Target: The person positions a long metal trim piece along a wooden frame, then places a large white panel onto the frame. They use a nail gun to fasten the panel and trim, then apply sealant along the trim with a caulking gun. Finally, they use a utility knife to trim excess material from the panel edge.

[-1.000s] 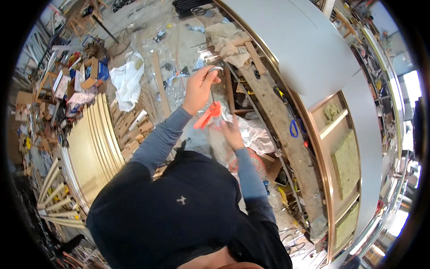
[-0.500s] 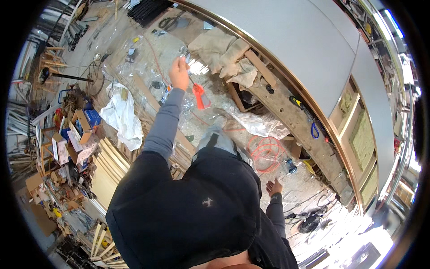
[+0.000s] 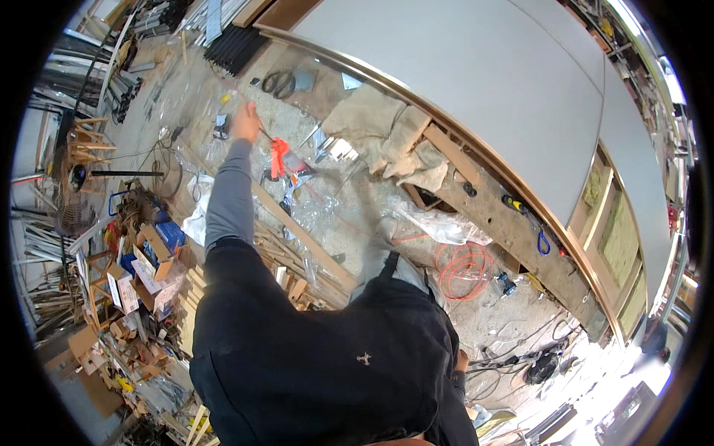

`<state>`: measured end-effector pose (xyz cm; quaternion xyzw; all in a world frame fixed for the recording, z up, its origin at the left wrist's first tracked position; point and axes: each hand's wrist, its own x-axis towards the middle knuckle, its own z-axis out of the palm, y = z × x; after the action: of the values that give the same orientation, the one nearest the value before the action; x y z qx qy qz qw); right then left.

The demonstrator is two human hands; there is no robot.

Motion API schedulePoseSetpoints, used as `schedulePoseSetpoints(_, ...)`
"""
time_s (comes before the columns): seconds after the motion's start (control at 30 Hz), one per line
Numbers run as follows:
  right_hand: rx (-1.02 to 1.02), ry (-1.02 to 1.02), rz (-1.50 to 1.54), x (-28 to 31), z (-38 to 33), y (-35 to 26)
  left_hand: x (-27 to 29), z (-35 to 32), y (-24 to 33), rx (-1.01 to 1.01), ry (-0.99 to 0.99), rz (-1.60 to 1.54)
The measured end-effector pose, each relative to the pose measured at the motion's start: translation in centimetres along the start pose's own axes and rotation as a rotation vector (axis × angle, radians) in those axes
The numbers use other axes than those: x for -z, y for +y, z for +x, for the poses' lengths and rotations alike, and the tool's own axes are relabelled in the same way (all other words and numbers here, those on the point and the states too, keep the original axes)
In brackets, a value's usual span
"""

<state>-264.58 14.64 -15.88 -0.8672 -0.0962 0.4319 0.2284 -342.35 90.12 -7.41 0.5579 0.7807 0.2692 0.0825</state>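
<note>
Out ahead and to the left, my left hand (image 3: 245,123) is closed, slightly blurred by motion. From it runs a thin dark rod that ends at a red-orange tool (image 3: 278,156) hanging above the floor. A grey and reddish part shows beside the tool; its exact kind is too blurred to name. Low on the right, my right hand (image 3: 462,362) is mostly hidden behind my dark jacket, so its fingers do not show. It holds nothing that I can see.
A large grey panel (image 3: 461,67) rests on a wooden bench (image 3: 483,201) at the right. Coiled orange hose (image 3: 465,271), clear plastic sheeting (image 3: 439,223) and wood strips (image 3: 305,241) litter the floor. Cardboard boxes (image 3: 152,271) stand at the left. Dark cables (image 3: 513,360) lie at lower right.
My left hand has swung left and farther out, carrying the red-orange tool. My right hand, in view with spread fingers before, has slipped mostly behind my jacket. My view has shifted.
</note>
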Motion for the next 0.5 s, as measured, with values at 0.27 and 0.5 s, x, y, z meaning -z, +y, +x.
schedulePoseSetpoints(0.27, -0.277, 0.111, 0.202, 6.7, -7.2, -8.7, 3.6, 11.9, -4.2, -0.322, -0.253, 0.303)
schedulePoseSetpoints(0.5, 0.150, 0.239, -0.245, 7.8, -4.2, -17.0, 2.6, 20.8, -3.7, -0.441, -0.335, 0.321)
